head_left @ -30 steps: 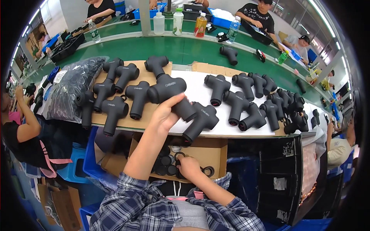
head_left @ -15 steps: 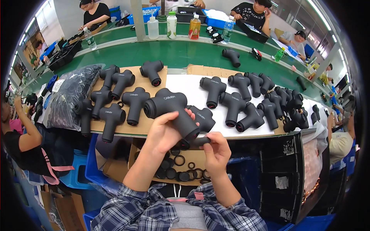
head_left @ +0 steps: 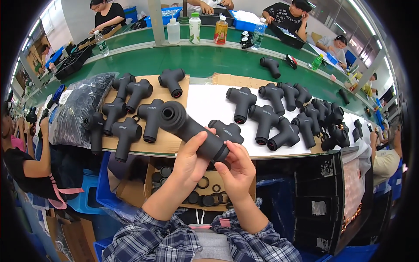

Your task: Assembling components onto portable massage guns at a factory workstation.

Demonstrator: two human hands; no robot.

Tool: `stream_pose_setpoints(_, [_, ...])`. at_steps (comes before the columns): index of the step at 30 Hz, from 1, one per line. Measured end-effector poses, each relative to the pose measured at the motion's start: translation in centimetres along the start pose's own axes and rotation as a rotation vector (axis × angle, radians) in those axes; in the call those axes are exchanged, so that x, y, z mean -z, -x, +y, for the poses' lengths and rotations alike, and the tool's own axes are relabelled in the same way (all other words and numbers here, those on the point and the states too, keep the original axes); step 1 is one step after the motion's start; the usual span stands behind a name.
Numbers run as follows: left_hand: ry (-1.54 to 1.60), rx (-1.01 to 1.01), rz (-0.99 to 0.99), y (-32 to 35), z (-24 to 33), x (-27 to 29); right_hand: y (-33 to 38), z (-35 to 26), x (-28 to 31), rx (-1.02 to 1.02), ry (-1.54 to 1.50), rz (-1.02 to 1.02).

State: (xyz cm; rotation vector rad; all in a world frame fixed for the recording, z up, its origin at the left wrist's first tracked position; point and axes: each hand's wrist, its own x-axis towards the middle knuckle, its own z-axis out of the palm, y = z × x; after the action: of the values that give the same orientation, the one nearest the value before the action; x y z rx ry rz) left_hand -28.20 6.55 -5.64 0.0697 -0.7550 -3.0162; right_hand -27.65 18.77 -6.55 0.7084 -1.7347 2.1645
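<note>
The left hand [head_left: 188, 162] is wrapped around the handle of a matte black massage gun [head_left: 192, 129], gripping it from below and holding it up above the near edge of the tabletop [head_left: 205, 105]. The right hand [head_left: 238, 168] pinches at the lower end of that same handle, fingertips closed on its base cap or just beside it; whether a small ring or cap sits between those fingers cannot be made out.

Judging by this, the work is at the handle-end step for this one unit, neither set down nor finished. The gun's round head points away and to the left, its open barrel showing a dark hollow, and its body looks smooth, rubbery and clean.

Below the hands, a cardboard box [head_left: 205, 192] holds loose black rings and caps, seemingly the parts supply. Just right of the held gun, another gun [head_left: 227, 131] lies on the white sheet. To the left, a group of guns [head_left: 131, 109] rests on a cardboard sheet, and to the right a denser cluster of guns [head_left: 297, 118] lies on white. Which batch is done cannot be told, but many units wait on both sides. Far left sits a clear bag of black parts [head_left: 80, 109]. Beyond runs a green conveyor [head_left: 209, 61] with other people seated past it.
</note>
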Motion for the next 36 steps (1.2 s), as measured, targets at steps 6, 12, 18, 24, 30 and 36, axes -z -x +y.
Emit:
stream_pose_setpoints(6, [-0.043,-0.153,0.111,-0.2,-0.1,-0.7,0.3,0.2,-0.3,-0.054,0.284,-0.055])
stream_pose_setpoints(12, [-0.048,-0.178,0.173,0.4,-0.2,-2.3,0.1,0.1,-0.9,-0.056,0.261,0.028])
stream_pose_setpoints(18, [-0.105,-0.129,0.121,0.2,-0.7,-1.7,-0.5,1.8,0.7,-0.502,0.061,-0.076])
stream_pose_setpoints(24, [-0.003,-0.055,0.113,-0.2,-0.5,-1.2,-2.3,2.9,2.5,-0.224,0.396,-0.327])
stream_pose_setpoints(30, [0.067,-0.001,0.077,0.1,-0.6,-0.9,-2.2,0.3,1.6,-0.19,0.323,-0.193])
stream_pose_setpoints(36, [0.028,-0.033,0.027,0.0,-0.9,-1.3,-2.9,0.8,2.0,-0.265,0.262,-0.064])
